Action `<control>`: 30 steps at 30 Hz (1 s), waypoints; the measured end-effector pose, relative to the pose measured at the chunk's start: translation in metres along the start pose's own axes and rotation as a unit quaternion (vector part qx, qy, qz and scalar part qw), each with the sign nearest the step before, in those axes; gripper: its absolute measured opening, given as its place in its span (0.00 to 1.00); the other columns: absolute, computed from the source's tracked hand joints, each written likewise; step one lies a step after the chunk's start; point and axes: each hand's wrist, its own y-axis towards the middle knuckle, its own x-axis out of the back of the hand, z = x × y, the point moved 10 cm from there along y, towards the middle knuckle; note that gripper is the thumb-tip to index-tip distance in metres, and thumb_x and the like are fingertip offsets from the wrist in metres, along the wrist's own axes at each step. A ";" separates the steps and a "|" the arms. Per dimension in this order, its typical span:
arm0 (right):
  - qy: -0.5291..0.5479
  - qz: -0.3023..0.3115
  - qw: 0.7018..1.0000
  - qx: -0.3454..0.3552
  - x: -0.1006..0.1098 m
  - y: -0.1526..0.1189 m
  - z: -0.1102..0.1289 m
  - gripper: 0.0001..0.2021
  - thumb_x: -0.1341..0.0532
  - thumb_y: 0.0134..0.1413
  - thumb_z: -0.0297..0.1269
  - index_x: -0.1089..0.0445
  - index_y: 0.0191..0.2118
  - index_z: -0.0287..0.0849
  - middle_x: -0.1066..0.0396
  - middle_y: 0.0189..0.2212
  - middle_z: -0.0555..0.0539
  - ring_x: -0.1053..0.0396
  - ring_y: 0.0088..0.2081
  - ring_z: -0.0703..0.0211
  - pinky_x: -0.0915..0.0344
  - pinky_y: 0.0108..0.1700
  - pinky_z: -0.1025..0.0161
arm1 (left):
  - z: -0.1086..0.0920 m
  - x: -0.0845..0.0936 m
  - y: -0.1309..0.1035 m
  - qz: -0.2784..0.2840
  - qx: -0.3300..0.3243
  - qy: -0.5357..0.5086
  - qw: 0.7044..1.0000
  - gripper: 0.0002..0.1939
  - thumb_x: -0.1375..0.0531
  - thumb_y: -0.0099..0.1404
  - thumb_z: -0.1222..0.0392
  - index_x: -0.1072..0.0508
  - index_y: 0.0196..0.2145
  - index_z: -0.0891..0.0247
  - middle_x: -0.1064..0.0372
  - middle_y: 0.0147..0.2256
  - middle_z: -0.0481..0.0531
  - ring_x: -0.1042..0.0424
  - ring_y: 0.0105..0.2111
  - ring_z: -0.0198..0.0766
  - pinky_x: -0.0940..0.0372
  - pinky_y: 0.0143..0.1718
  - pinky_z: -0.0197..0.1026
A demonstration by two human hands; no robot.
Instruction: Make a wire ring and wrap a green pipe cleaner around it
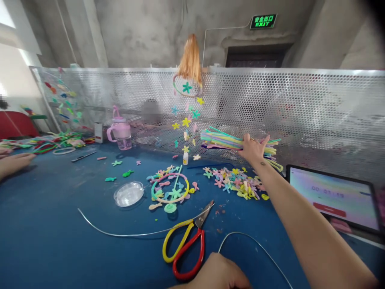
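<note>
My right hand (254, 149) reaches to the back of the table. Its fingers lie round a thick bundle of pastel pipe cleaners (221, 138) by the perforated screen. At the bottom edge is my left hand (222, 273), closed and partly cut off. A thin silvery wire (255, 239) comes out at its top and arcs to the right; the grip on it is mostly hidden. Just beyond that hand lie scissors (200, 220) with one yellow and one red handle. A second wire (120, 235) crosses them.
Pipe-cleaner flowers (236, 180) are heaped mid-table beside a pastel ring (153, 190). A clear dish (129, 194), pink cup (120, 130), small bottle (185, 158) and tablet (333, 196) stand around. A flower mobile (186, 122) hangs before the screen (315, 108). Another person's hand (16, 164) is left.
</note>
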 end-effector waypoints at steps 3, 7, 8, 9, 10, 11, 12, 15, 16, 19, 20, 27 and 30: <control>-0.004 -0.010 1.000 0.008 0.031 -0.022 -0.007 0.25 0.43 0.47 0.40 0.46 0.50 0.36 0.29 0.32 0.42 0.34 0.40 0.44 0.77 0.51 0.33 | -0.022 0.008 -0.005 -0.031 -0.032 0.004 0.999 0.21 0.50 0.67 0.54 0.26 0.26 0.69 0.33 0.20 0.51 0.36 0.20 0.28 0.45 0.21 0.27; -0.004 -0.001 0.999 0.047 0.066 -0.073 -0.009 0.23 0.42 0.46 0.41 0.42 0.49 0.40 0.29 0.36 0.42 0.35 0.41 0.44 0.70 0.52 0.37 | -0.036 0.012 -0.013 -0.064 -0.021 0.028 0.997 0.19 0.51 0.66 0.56 0.25 0.26 0.68 0.32 0.20 0.51 0.34 0.21 0.29 0.43 0.24 0.28; -0.002 0.006 0.998 0.062 0.074 -0.090 -0.009 0.21 0.42 0.46 0.41 0.40 0.48 0.42 0.29 0.36 0.42 0.35 0.42 0.45 0.67 0.53 0.39 | -0.039 0.013 -0.015 -0.072 -0.015 0.033 0.997 0.19 0.51 0.67 0.57 0.26 0.27 0.68 0.32 0.20 0.51 0.34 0.22 0.29 0.42 0.24 0.28; 0.001 0.013 0.997 0.073 0.082 -0.107 -0.009 0.20 0.42 0.47 0.41 0.39 0.47 0.43 0.29 0.37 0.43 0.35 0.42 0.45 0.63 0.52 0.41 | -0.042 0.014 -0.017 -0.082 -0.010 0.038 0.996 0.18 0.50 0.67 0.57 0.26 0.27 0.67 0.32 0.20 0.51 0.34 0.22 0.30 0.42 0.25 0.29; 0.005 0.019 0.996 0.084 0.090 -0.125 -0.010 0.20 0.42 0.47 0.41 0.39 0.48 0.44 0.29 0.38 0.44 0.35 0.42 0.46 0.59 0.51 0.43 | -0.045 0.015 -0.020 -0.092 -0.007 0.042 0.995 0.18 0.50 0.67 0.58 0.26 0.27 0.67 0.32 0.21 0.50 0.33 0.23 0.30 0.42 0.25 0.29; 0.009 0.026 0.995 0.094 0.096 -0.144 -0.010 0.20 0.42 0.48 0.41 0.39 0.49 0.46 0.29 0.38 0.44 0.36 0.42 0.46 0.56 0.50 0.46 | -0.050 0.016 -0.022 -0.101 -0.009 0.046 0.994 0.17 0.50 0.66 0.58 0.26 0.28 0.67 0.32 0.21 0.50 0.33 0.23 0.30 0.42 0.26 0.30; 0.012 0.031 0.995 0.098 0.102 -0.163 -0.012 0.20 0.42 0.48 0.40 0.39 0.50 0.46 0.29 0.40 0.44 0.36 0.43 0.46 0.55 0.49 0.47 | -0.055 0.017 -0.024 -0.110 -0.013 0.051 0.993 0.16 0.50 0.66 0.58 0.26 0.29 0.66 0.32 0.22 0.50 0.33 0.23 0.30 0.41 0.26 0.30; 0.014 0.042 0.995 0.093 0.112 -0.215 -0.019 0.24 0.41 0.48 0.35 0.42 0.53 0.47 0.31 0.44 0.42 0.39 0.45 0.45 0.53 0.47 0.46 | -0.068 0.020 -0.029 -0.135 -0.032 0.075 0.987 0.14 0.49 0.66 0.60 0.26 0.30 0.65 0.32 0.23 0.50 0.34 0.24 0.31 0.41 0.28 0.32; 0.016 0.047 0.995 0.089 0.112 -0.231 -0.022 0.26 0.41 0.47 0.33 0.43 0.55 0.47 0.32 0.45 0.41 0.39 0.46 0.44 0.53 0.47 0.44 | -0.071 0.023 -0.031 -0.146 -0.039 0.086 0.985 0.13 0.49 0.66 0.60 0.26 0.32 0.64 0.32 0.24 0.50 0.34 0.25 0.32 0.41 0.28 0.32; 0.091 0.091 0.989 0.077 0.101 -0.270 -0.031 0.30 0.39 0.47 0.37 0.46 0.57 0.49 0.35 0.48 0.40 0.42 0.49 0.41 0.55 0.49 0.37 | -0.079 0.032 -0.034 -0.195 -0.061 0.130 0.970 0.11 0.49 0.65 0.62 0.27 0.39 0.63 0.31 0.31 0.52 0.32 0.32 0.35 0.38 0.36 0.36; 0.121 0.109 0.984 0.077 0.096 -0.280 -0.034 0.31 0.38 0.46 0.41 0.46 0.58 0.50 0.35 0.48 0.40 0.42 0.50 0.40 0.56 0.50 0.36 | -0.081 0.034 -0.035 -0.208 -0.069 0.150 0.964 0.11 0.48 0.65 0.62 0.28 0.41 0.62 0.31 0.34 0.53 0.32 0.35 0.37 0.38 0.39 0.38; 0.185 0.140 0.970 0.069 0.102 -0.312 -0.067 0.20 0.46 0.55 0.49 0.40 0.52 0.54 0.31 0.48 0.46 0.37 0.50 0.46 0.57 0.53 0.34 | -0.093 0.034 -0.026 -0.227 -0.097 0.310 0.918 0.13 0.47 0.65 0.62 0.33 0.47 0.60 0.35 0.45 0.56 0.38 0.49 0.44 0.41 0.51 0.50; 0.189 0.137 0.970 0.060 0.111 -0.315 -0.088 0.13 0.47 0.57 0.45 0.34 0.46 0.54 0.28 0.44 0.48 0.34 0.46 0.46 0.63 0.53 0.30 | -0.093 0.030 -0.019 -0.218 -0.071 0.379 0.897 0.17 0.47 0.65 0.61 0.38 0.52 0.61 0.38 0.51 0.56 0.44 0.56 0.46 0.45 0.54 0.51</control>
